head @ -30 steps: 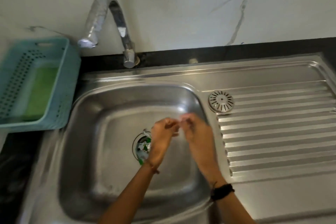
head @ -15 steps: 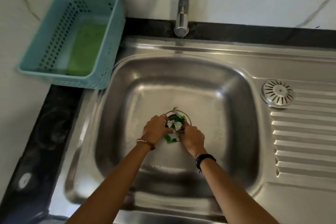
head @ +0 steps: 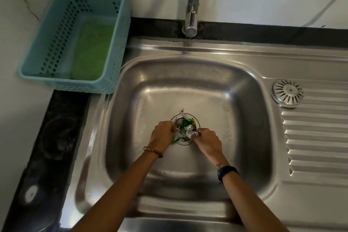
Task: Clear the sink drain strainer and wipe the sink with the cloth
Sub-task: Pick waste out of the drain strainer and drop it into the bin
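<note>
Steel sink (head: 244,100): both hands, left (head: 163,136) and right (head: 207,142), grip the strainer (head: 185,130) full of scraps

Basket (head: 113,47) left of sink (head: 244,84), behind counter (head: 62,118)

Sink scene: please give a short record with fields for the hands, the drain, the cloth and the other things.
left hand: closed on the strainer's left edge
right hand: closed on the strainer's right edge
strainer: in the drain, full of green and white scraps
sink: steel basin, no water standing
cloth: green, lying in the basket
basket: blue, on the counter left of the sink
tap: behind the basin, not running
cover: round, slotted, on the drainboard
</note>
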### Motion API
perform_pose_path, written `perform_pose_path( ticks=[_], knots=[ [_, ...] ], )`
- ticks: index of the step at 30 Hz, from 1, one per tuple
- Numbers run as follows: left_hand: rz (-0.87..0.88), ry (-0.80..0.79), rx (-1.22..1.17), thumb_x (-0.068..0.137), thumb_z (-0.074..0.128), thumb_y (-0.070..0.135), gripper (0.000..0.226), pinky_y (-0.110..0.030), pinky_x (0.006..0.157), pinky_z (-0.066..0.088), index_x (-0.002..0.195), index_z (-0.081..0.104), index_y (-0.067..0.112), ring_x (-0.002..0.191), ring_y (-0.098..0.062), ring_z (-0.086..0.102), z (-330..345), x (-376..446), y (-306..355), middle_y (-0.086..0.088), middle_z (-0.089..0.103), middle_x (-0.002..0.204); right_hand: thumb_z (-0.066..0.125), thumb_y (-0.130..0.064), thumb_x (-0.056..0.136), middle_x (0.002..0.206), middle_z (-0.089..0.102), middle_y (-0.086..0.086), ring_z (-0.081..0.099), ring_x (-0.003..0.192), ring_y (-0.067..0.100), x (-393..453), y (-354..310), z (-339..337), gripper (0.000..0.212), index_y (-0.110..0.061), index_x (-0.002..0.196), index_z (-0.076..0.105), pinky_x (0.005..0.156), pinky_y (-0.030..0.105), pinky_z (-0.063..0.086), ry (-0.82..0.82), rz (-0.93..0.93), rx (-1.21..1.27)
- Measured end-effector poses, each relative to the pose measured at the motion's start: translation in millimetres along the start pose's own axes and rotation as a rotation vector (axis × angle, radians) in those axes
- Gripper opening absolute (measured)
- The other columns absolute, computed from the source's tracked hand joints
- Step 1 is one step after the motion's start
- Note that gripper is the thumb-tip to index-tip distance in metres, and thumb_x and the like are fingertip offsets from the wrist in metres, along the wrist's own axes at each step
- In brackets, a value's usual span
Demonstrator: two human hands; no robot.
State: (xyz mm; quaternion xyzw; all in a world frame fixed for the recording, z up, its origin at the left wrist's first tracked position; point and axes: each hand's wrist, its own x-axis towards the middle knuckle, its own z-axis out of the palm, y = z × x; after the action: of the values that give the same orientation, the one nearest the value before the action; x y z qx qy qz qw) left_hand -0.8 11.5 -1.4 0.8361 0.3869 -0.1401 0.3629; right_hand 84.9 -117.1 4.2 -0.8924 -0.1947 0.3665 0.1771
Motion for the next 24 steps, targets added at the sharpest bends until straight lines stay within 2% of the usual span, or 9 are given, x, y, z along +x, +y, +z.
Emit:
perform_pose_path(
  ticks=[4,7,9,11,13,15,18,21,24],
  knots=[
    [0.002,0.059,-0.125,0.080,0.061,0.006,0.012,-0.033,0.081,0.052,0.085,0.069,0.013,0.091,-0.026,0.064,-20,-14,8,-0.010,0.070,0.100,0.054,-0.032,0.091,0.072,0.067,0.001,0.061,0.066,0.018,-18,-10,-21,0.023,-0.015,0.077,0.063,0.058,0.027,0.041,0.029,-0.003,0.223],
    [0.013,0.105,-0.297,0.079,0.064,0.001,0.011,-0.039,0.081,0.056,0.085,0.069,0.008,0.085,-0.027,0.067,-32,-33,13,-0.012,0.071,0.096,0.056,-0.029,0.090,0.072,0.070,0.000,0.057,0.060,0.011,-33,-18,-33,0.018,-0.019,0.077,0.064,0.062,0.028,0.043,0.100,-0.043,0.372],
    [0.017,0.138,-0.383,0.079,0.066,0.002,0.008,-0.042,0.079,0.056,0.083,0.068,0.008,0.080,-0.027,0.067,-42,-48,13,-0.012,0.071,0.092,0.056,-0.028,0.090,0.070,0.070,-0.001,0.055,0.056,0.006,-44,-26,-37,0.017,-0.019,0.078,0.064,0.057,0.024,0.043,0.128,-0.078,0.462],
    [0.009,0.172,-0.494,0.079,0.066,0.004,0.011,-0.041,0.078,0.057,0.078,0.066,0.014,0.075,-0.028,0.068,-52,-64,13,-0.010,0.071,0.090,0.056,-0.023,0.091,0.064,0.067,-0.004,0.054,0.048,-0.001,-56,-38,-39,0.016,-0.022,0.077,0.063,0.048,0.014,0.042,0.124,-0.121,0.580],
    [-0.009,0.213,-0.627,0.078,0.066,0.002,0.021,-0.038,0.074,0.058,0.070,0.063,0.021,0.067,-0.024,0.068,-60,-83,9,-0.009,0.070,0.085,0.054,-0.019,0.092,0.059,0.065,-0.006,0.052,0.043,-0.004,-69,-52,-38,0.022,-0.028,0.073,0.062,0.043,0.010,0.039,0.107,-0.167,0.684],
    [-0.016,0.255,-0.760,0.078,0.067,0.001,0.027,-0.028,0.062,0.059,0.068,0.063,0.026,0.057,-0.010,0.065,-67,-103,2,-0.005,0.067,0.075,0.053,-0.017,0.092,0.057,0.064,-0.005,0.051,0.042,-0.001,-83,-63,-35,0.027,-0.027,0.069,0.061,0.042,0.011,0.039,0.086,-0.210,0.749],
    [-0.018,0.353,-0.925,0.079,0.067,0.002,0.026,-0.016,0.051,0.053,0.069,0.063,0.025,0.050,-0.004,0.062,-79,-142,-9,0.002,0.065,0.068,0.051,-0.013,0.093,0.054,0.064,-0.007,0.049,0.041,0.003,-109,-80,-26,0.028,-0.018,0.067,0.060,0.041,0.013,0.038,0.032,-0.317,0.800],
    [-0.007,0.474,-1.023,0.079,0.066,0.001,0.021,-0.015,0.051,0.051,0.072,0.062,0.020,0.051,-0.006,0.062,-89,-194,-19,0.005,0.066,0.068,0.051,-0.015,0.094,0.057,0.065,-0.008,0.049,0.046,0.003,-145,-97,-14,0.027,-0.021,0.069,0.060,0.045,0.013,0.039,-0.027,-0.467,0.752],
    [-0.027,0.614,-1.057,0.079,0.067,0.004,0.017,-0.016,0.053,0.052,0.073,0.063,0.019,0.053,-0.007,0.062,-87,-266,-40,0.009,0.066,0.060,0.052,-0.029,0.089,0.061,0.065,-0.009,0.053,0.053,0.001,-198,-107,12,0.020,-0.027,0.071,0.061,0.051,0.014,0.042,-0.110,-0.657,0.617]
  ],
)
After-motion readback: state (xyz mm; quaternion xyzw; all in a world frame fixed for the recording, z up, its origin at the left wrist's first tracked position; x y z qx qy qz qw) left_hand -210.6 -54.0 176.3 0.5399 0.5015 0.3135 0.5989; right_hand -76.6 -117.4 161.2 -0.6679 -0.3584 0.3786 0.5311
